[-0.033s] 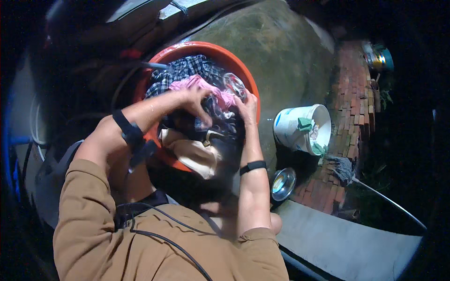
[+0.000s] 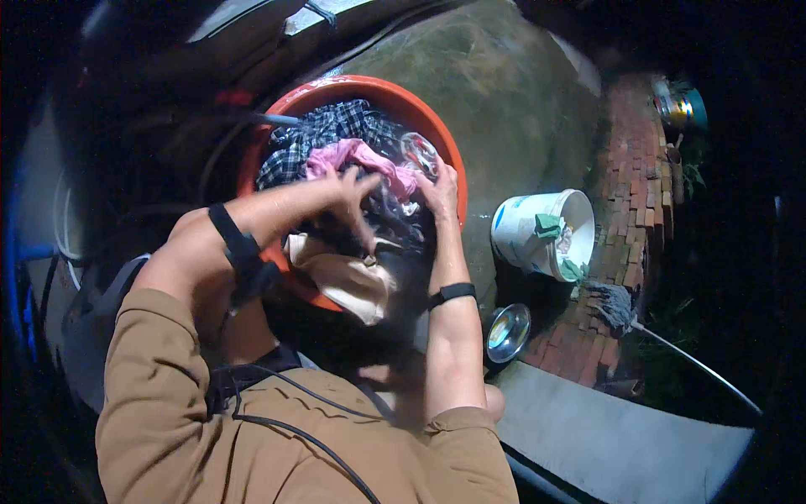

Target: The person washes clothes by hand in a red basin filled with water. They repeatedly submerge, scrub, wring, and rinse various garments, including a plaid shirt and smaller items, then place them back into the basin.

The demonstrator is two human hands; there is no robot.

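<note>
A round orange tub (image 2: 442, 126) in front of me holds a heap of wet clothes in dark water. Over the heap my left hand (image 2: 351, 202) is open with its fingers spread, slightly blurred, at the lower edge of a pink cloth (image 2: 353, 154). At the tub's right side my right hand (image 2: 441, 193) has its fingers curled at the right end of that pink cloth. A clear, reddish-patterned thing (image 2: 417, 151) lies against its fingertips. Behind is a dark plaid shirt (image 2: 336, 126). A cream garment (image 2: 340, 277) lies at the near edge.
Right of the tub stands a tilted white bucket (image 2: 525, 231) with green and pale cloths. Below it sits a shiny metal bowl (image 2: 509, 332). A grey mop (image 2: 614, 307) lies on the brick strip (image 2: 625, 193). A grey-blue pipe (image 2: 281, 120) reaches over the tub's rim.
My left hand has shifted slightly, its fingers spreading wider. The pink cloth has changed shape a little under it. My right hand stays in nearly the same place.
</note>
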